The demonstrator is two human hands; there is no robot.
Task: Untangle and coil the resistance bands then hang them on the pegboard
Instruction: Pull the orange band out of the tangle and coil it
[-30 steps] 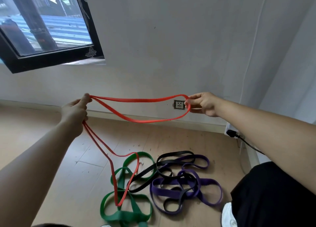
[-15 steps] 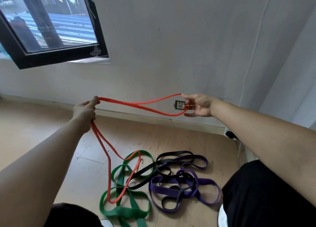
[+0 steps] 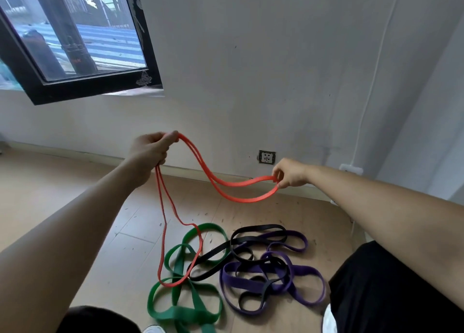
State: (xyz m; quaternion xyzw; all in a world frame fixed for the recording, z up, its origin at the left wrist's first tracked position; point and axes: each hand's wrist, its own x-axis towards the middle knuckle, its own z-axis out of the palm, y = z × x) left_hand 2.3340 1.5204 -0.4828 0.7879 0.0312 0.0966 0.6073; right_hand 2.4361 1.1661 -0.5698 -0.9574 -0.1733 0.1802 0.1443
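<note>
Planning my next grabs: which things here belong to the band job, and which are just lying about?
Job: red band in left hand and right hand; green band, black band, purple band tangled on the floor.
Just there: wall socket, window, white cable.

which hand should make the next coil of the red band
Probably the right hand. It pinches only the end loop of the red band, so it can carry that loop across. The left hand grips the gathered strands, and the rest hangs from it to the floor.
</note>
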